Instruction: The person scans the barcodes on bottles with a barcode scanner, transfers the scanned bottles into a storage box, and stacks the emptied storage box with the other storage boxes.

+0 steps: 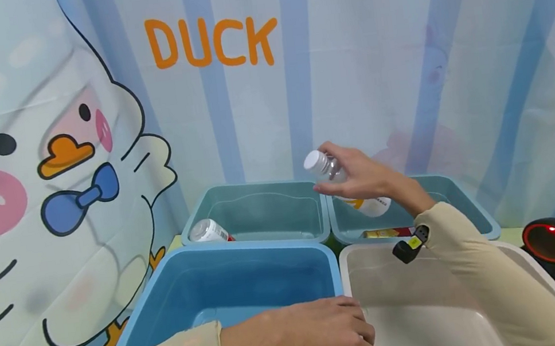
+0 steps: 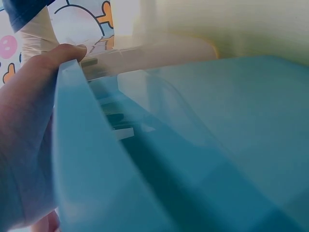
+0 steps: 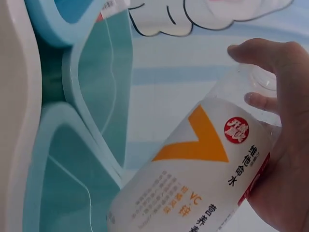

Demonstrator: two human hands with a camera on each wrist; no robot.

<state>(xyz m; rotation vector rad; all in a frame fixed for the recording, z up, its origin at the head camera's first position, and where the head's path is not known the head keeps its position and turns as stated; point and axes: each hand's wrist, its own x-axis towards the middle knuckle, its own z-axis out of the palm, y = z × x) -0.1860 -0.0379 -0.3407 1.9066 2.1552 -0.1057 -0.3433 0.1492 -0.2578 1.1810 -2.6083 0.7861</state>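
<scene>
My right hand (image 1: 358, 173) grips a clear plastic drink bottle (image 3: 198, 154) round its upper part. The bottle has a white cap (image 1: 314, 160) and a white label with an orange mark, and hangs tilted over the back right teal bin (image 1: 446, 190). In that bin lies a flat yellow and red packet (image 1: 388, 233). My left hand (image 1: 322, 329) grips the right rim of the blue bin (image 1: 261, 248), its fingers bent over the edge beside the beige bin (image 1: 389, 280). In the left wrist view, the thumb shows at the rim.
The back left teal bin (image 1: 264, 189) holds a white can (image 1: 206, 231), tilted against its wall. A black round device (image 1: 553, 243) with red lights stands right of the bins. A curtain (image 1: 260, 117) with duck drawings hangs close behind them.
</scene>
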